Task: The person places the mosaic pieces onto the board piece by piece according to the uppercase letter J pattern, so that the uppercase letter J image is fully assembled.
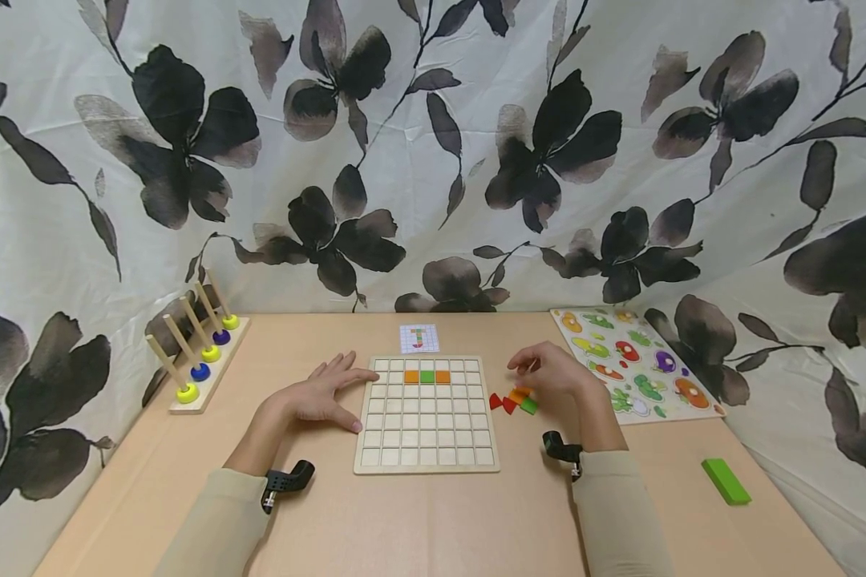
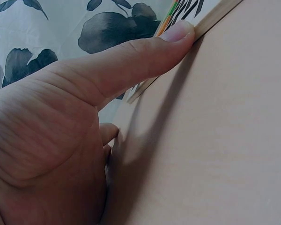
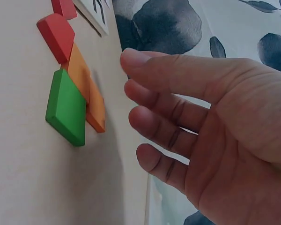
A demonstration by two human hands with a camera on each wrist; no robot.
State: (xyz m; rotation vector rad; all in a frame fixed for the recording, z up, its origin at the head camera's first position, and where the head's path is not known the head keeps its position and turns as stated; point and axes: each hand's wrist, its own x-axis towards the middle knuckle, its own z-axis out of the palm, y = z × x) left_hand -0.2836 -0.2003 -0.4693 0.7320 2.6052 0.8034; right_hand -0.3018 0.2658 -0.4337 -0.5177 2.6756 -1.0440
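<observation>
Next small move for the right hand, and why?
Probably lower the right hand and pinch one of the loose blocks. It looks empty just beside them, three blocks sit in a row on the board, and the left hand touches the board's left edge. The card is too small to tell which block.

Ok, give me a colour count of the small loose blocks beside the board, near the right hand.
Red blocks: 2
Orange blocks: 2
Green block: 1
Total in view: 5
</observation>
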